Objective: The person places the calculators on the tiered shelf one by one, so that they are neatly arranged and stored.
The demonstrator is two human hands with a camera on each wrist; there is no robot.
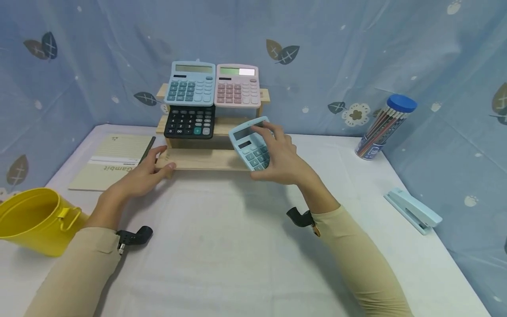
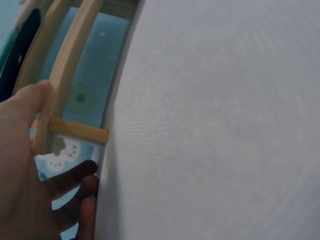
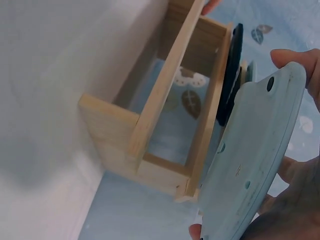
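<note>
My right hand [image 1: 279,154] holds a light blue calculator [image 1: 249,145], thumb at its lower edge and fingers at its upper edge. The calculator tilts over the right end of a tiered wooden rack [image 1: 206,159]; its pale back [image 3: 255,145] faces the right wrist camera. At the rack's left end, my left hand [image 1: 144,174] grips the lowest board, thumb [image 2: 32,97] against its front and several fingers hanging beyond the end. On the top tier stand another light blue calculator [image 1: 191,83] and a pink calculator [image 1: 236,86]. A black calculator [image 1: 190,122] sits on the middle tier, at left.
Left of the rack lies a notebook [image 1: 112,154] with a dark pen [image 1: 147,147] along its edge. A yellow bucket [image 1: 39,220] stands near my left forearm. To the right are a blue-lidded tub of pencils [image 1: 382,127] and a light blue stapler [image 1: 413,210]. Patterned curtains [image 1: 317,53] border the table.
</note>
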